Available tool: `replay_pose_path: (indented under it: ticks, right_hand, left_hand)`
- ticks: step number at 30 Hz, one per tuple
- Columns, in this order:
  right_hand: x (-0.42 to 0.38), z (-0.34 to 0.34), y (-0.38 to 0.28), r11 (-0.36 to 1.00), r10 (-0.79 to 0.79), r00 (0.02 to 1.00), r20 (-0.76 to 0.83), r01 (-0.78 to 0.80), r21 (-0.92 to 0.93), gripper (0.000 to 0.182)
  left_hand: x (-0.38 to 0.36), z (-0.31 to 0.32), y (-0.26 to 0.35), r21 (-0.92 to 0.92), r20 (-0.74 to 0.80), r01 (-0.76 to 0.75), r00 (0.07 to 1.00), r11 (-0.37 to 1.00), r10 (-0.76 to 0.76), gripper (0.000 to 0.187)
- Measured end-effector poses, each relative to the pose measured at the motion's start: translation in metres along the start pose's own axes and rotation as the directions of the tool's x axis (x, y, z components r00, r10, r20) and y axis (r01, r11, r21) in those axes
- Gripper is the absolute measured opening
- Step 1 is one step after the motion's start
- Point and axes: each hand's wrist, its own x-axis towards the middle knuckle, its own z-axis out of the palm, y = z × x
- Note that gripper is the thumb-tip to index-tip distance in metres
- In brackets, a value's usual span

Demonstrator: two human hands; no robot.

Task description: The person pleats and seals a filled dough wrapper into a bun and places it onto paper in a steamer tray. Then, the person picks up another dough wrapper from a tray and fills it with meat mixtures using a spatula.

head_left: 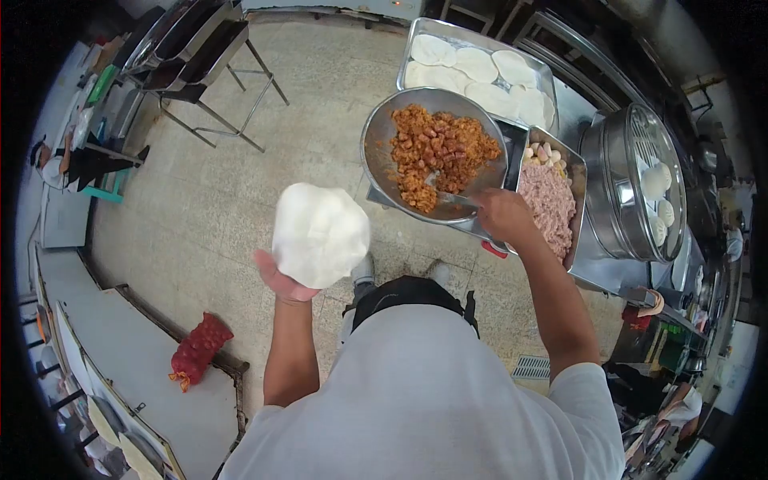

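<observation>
A round, thin white dough wrapper (322, 236) lies spread over my left hand (282, 276), which holds it up from below. Most of the palm and fingers are hidden under the dough. My right hand (506, 214) is closed round the handle of a metal spoon (454, 198), whose tip is sunk in reddish-brown chopped filling (444, 144). That filling sits in a large steel bowl (374, 178). Close to the right hand, a rectangular steel pan (578, 216) contains pink minced meat (548, 204) and several pale round pieces (544, 152).
Behind the bowl, a metal tray (406, 60) carries several flat dough rounds (480, 66). Stacked steamers (616, 188) with white buns (658, 182) stand at the right. Stools (212, 88) are at upper left, and a red net sack (202, 348) is at lower left. Other people are at the edges.
</observation>
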Motion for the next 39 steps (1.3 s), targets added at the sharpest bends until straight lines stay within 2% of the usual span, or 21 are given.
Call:
replay_pose_path:
  ticks: [1,3,4,6,7,9,10,12,16,18,19,21,25,28,30,31,33,34,36,37,39]
  right_hand:
    - [-0.001,0.003,0.001,1.000,-0.001,1.000,0.002,0.001,-0.001,0.025]
    - [-0.004,0.011,0.004,0.995,0.015,0.999,-0.051,-0.010,0.095,0.027]
    - [-0.005,0.013,0.002,0.996,0.012,0.999,-0.050,-0.008,0.092,0.027]
    - [-0.010,0.017,-0.005,0.995,0.042,0.994,-0.102,-0.033,0.095,0.029]
    - [-0.012,0.018,-0.008,0.995,0.044,0.994,-0.100,-0.034,0.094,0.029]
    - [-0.014,0.020,-0.016,0.981,0.123,0.990,-0.076,-0.109,0.162,0.027]
    - [-0.015,0.020,-0.020,0.981,0.121,0.990,-0.077,-0.108,0.162,0.027]
    - [-0.019,0.024,-0.029,0.965,0.152,0.981,-0.120,-0.121,0.234,0.027]
    - [-0.021,0.037,-0.035,0.936,0.180,0.972,-0.152,-0.121,0.332,0.028]
    - [-0.025,0.043,-0.039,0.868,0.188,0.964,-0.186,-0.075,0.491,0.028]
    - [-0.028,0.044,-0.043,0.869,0.184,0.966,-0.182,-0.074,0.490,0.028]
    - [-0.033,0.046,-0.055,0.796,0.194,0.953,-0.232,-0.015,0.606,0.030]
    - [-0.047,0.058,-0.075,0.826,0.151,0.932,-0.330,0.064,0.560,0.031]
    - [-0.062,0.057,-0.086,0.815,0.209,0.951,-0.230,-0.040,0.578,0.033]
    - [-0.069,0.051,-0.083,0.902,0.186,0.953,-0.237,-0.070,0.427,0.034]
    - [-0.072,0.039,-0.084,0.901,0.187,0.954,-0.236,-0.071,0.427,0.034]
    - [-0.079,0.015,-0.089,0.880,0.281,0.941,-0.189,-0.175,0.441,0.033]
    - [-0.078,0.016,-0.091,0.880,0.281,0.941,-0.188,-0.174,0.442,0.033]
    - [-0.078,0.019,-0.099,0.900,0.187,0.920,-0.344,-0.021,0.435,0.032]
    - [-0.077,0.019,-0.101,0.901,0.187,0.920,-0.344,-0.021,0.433,0.032]
    - [-0.076,0.019,-0.104,0.949,0.143,0.976,-0.165,-0.088,0.304,0.030]
  left_hand:
    - [0.001,-0.002,-0.001,-0.002,-0.002,-0.001,1.000,1.000,0.001,0.109]
    - [0.008,-0.012,-0.002,-0.332,0.068,-0.107,0.988,0.937,0.137,0.110]
    - [0.012,-0.022,-0.003,-0.334,0.067,-0.110,0.988,0.936,0.140,0.110]
    - [0.017,-0.042,-0.008,-0.391,0.053,-0.004,0.998,0.920,0.027,0.109]
    - [0.018,-0.047,-0.013,-0.393,0.052,-0.004,0.998,0.919,0.026,0.109]
    - [0.019,-0.052,-0.027,-0.380,-0.077,0.016,0.996,0.925,-0.049,0.100]
    - [0.022,-0.059,-0.036,-0.379,-0.077,0.015,0.996,0.925,-0.048,0.100]
    - [0.025,-0.069,-0.057,-0.349,-0.159,0.140,0.966,0.927,-0.206,0.086]
    - [0.042,-0.061,-0.089,-0.348,-0.187,0.184,0.947,0.919,-0.260,0.075]
    - [0.050,-0.059,-0.098,-0.310,-0.244,0.176,0.935,0.934,-0.257,0.073]
    - [0.053,-0.057,-0.102,-0.312,-0.248,0.172,0.935,0.934,-0.255,0.073]
    - [0.058,-0.051,-0.106,-0.348,-0.216,0.201,0.933,0.916,-0.287,0.069]
    - [0.059,-0.043,-0.109,-0.417,-0.215,0.157,0.940,0.895,-0.265,0.062]
    - [0.055,-0.052,-0.113,-0.439,-0.242,0.159,0.927,0.884,-0.287,0.061]
    - [0.053,-0.054,-0.116,-0.297,-0.277,0.166,0.927,0.940,-0.252,0.060]
    - [0.051,-0.054,-0.116,-0.299,-0.279,0.166,0.927,0.940,-0.252,0.060]
    - [0.047,-0.051,-0.116,-0.356,-0.215,0.162,0.944,0.920,-0.250,0.058]
    - [0.047,-0.049,-0.114,-0.355,-0.216,0.162,0.944,0.921,-0.249,0.058]
    - [0.047,-0.043,-0.114,-0.298,-0.263,0.162,0.933,0.941,-0.244,0.056]
    - [0.047,-0.043,-0.117,-0.301,-0.261,0.162,0.934,0.940,-0.244,0.056]
    - [0.048,-0.047,-0.123,-0.278,-0.283,0.206,0.916,0.938,-0.285,0.055]
